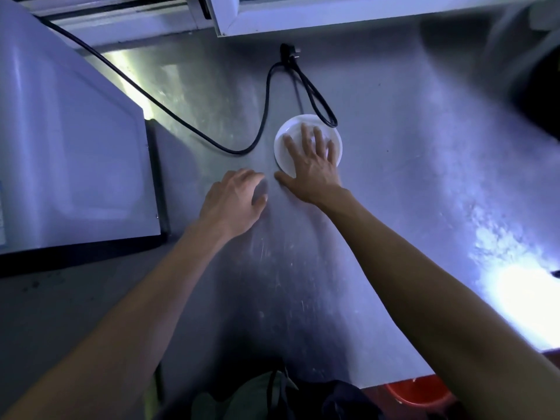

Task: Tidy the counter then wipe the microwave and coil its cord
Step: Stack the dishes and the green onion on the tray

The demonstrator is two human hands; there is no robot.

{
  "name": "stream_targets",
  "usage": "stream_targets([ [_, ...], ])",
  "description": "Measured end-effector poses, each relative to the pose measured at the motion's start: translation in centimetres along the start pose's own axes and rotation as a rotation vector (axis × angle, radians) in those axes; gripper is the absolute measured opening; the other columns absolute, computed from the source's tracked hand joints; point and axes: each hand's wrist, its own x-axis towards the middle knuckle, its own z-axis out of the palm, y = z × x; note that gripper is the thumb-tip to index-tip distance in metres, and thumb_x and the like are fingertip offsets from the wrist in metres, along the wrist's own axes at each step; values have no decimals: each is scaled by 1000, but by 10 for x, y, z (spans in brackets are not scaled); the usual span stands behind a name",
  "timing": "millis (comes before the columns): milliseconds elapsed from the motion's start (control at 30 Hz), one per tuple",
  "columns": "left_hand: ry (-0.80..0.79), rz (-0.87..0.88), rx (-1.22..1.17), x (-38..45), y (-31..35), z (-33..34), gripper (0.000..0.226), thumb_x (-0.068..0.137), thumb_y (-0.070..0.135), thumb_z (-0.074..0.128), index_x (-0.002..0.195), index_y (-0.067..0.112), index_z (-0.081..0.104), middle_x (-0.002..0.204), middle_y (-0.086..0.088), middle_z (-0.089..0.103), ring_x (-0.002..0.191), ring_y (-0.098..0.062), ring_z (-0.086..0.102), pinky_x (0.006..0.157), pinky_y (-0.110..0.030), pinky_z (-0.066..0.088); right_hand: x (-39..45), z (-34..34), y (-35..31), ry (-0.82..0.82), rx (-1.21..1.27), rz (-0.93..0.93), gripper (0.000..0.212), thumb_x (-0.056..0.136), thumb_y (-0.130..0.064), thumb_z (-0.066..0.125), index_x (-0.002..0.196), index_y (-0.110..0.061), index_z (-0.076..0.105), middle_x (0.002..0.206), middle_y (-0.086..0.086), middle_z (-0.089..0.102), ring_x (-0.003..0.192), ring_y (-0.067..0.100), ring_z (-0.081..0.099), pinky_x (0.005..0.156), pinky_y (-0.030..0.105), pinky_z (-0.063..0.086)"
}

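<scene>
A small round white plate [308, 143] is covered by the right hand [312, 165], fingers spread flat, on the grey metal bench [409, 165]. The left hand [231, 204] is held loosely curled, empty. The black power cord [266, 95] is trailed from the white microwave [69, 153] beside the plate.

Brushed metal, gloss and rubber

The counter [394, 177] is scuffed, dull-sheened steel — the white plate [288, 165] looks glossy, the microwave [69, 147] smooth painted metal, the black cord [263, 95] matt — rubbery.
</scene>
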Motion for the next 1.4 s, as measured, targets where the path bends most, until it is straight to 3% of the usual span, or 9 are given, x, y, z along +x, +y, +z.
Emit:
stream_targets([
  [433, -11, -55, 15, -47, -4, 2, 44, 96, 38, 53, 137, 23, 51, 139, 3, 54, 127, -24, 47, 96, -43, 45, -79, 19, -11, -23, 16, 5, 74, 92, -56, 51, 154, -28, 21, 166, 11, 1, 152, 36, -2, 120, 56, 7],
  [600, -30, -63, 12, -71, -2, 4, 45, 97, 37, 52, 139, 21, 51, 141, 2, 52, 129, -24, 45, 100, -44, 43, -84, 15, -5, 58, -38, -6, 88, 83, -67, 58, 154, -31, 20, 166, 9, 4, 151, 39, 1, 118, 61, 12],
  [733, -37, -74, 20, -86, -2, 5, 45, 98, 37, 51, 140, 21, 50, 142, 1, 51, 130, -24, 44, 101, -45, 42, -73, 5, -1, -72, -13, 88, 103, 76, -82, 52, 156, -37, 5, 166, 6, -13, 150, 40, -15, 114, 68, 3],
  [900, -43, -81, 23, -103, -5, 5, 45, 98, 39, 50, 139, 21, 50, 143, 0, 52, 130, -24, 45, 101, -46, 43, -81, 2, -11, -143, -10, 122, 115, 70, -85, 56, 156, -35, 0, 166, 7, -15, 150, 43, -9, 115, 67, 12],
  [1133, -27, -82, 16, -132, -10, 11, 45, 97, 38, 52, 138, 18, 52, 141, -2, 54, 128, -28, 46, 99, -49, 45, -120, 13, -42, -144, -75, 136, 118, 62, -77, 68, 153, -31, 9, 163, 8, -1, 147, 45, 3, 105, 61, 30],
  [1400, 51, -97, -48, -192, -32, 27, 44, 94, 36, 57, 134, 17, 56, 135, -4, 57, 124, -28, 51, 99, -44, 46, -171, 37, -84, -161, -134, 61, 116, 61, -73, 67, 153, -33, 9, 162, 8, 2, 144, 45, 10, 101, 58, 33],
])
